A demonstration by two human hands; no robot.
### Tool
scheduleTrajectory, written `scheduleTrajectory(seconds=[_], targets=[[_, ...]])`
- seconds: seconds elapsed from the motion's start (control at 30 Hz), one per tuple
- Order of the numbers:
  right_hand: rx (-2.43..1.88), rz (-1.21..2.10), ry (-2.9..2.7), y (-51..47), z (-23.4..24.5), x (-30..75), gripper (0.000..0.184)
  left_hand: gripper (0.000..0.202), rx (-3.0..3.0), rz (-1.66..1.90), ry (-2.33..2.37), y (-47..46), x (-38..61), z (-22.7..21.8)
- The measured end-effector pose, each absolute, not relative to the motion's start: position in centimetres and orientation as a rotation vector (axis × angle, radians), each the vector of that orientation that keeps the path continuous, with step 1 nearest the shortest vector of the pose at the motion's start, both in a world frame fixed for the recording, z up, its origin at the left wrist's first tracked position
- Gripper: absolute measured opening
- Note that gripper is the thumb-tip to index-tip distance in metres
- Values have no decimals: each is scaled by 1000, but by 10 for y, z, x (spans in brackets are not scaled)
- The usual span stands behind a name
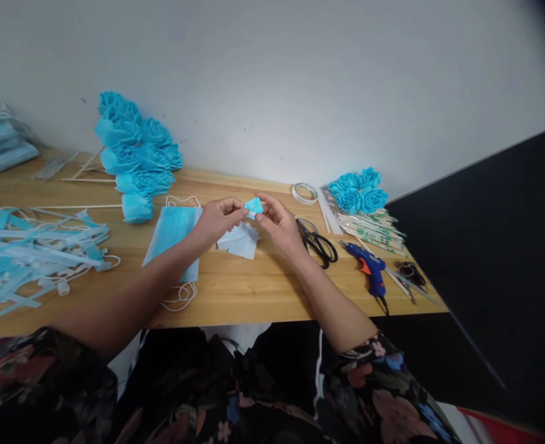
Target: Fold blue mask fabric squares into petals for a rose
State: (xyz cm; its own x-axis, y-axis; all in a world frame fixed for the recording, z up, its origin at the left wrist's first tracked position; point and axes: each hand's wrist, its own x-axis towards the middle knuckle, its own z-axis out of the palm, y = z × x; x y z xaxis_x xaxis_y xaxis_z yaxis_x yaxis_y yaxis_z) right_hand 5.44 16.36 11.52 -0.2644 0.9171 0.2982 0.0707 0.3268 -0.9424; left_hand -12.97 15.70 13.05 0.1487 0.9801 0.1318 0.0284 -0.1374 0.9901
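A small folded piece of blue mask fabric is pinched between my two hands above the table. My left hand grips its left edge with thumb and forefinger. On the other side, my right hand holds it by thumb and fingers. Beneath them lie white fabric pieces, partly stacked. A whole blue face mask with white ear loops lies flat under my left forearm. Black-handled scissors rest just right of my right hand.
Blue fabric flowers on sticks stand at the back left, and more blue flowers at the back right. Cut strips pile up at left. A tape roll, wrapped sticks and a blue glue gun lie at right.
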Motion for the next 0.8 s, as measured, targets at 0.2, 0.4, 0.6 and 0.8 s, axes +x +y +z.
scheduleTrajectory(seconds=[0.2, 0.4, 0.6, 0.8], targets=[[-955, 1070, -1604, 165, 117, 58, 51, 19, 1388, 1199, 1071, 160, -130, 128], [-985, 1057, -1596, 166, 115, 55, 50, 22, 1407, 1181, 1111, 157, -127, 131], [-1003, 1019, -1690, 167, 116, 56, 46, 17, 1498, 1160, 1151, 152, -127, 136], [-1093, 707, -1490, 196, 126, 105, 38, 17, 1441, 1173, 1203, 155, -130, 132]])
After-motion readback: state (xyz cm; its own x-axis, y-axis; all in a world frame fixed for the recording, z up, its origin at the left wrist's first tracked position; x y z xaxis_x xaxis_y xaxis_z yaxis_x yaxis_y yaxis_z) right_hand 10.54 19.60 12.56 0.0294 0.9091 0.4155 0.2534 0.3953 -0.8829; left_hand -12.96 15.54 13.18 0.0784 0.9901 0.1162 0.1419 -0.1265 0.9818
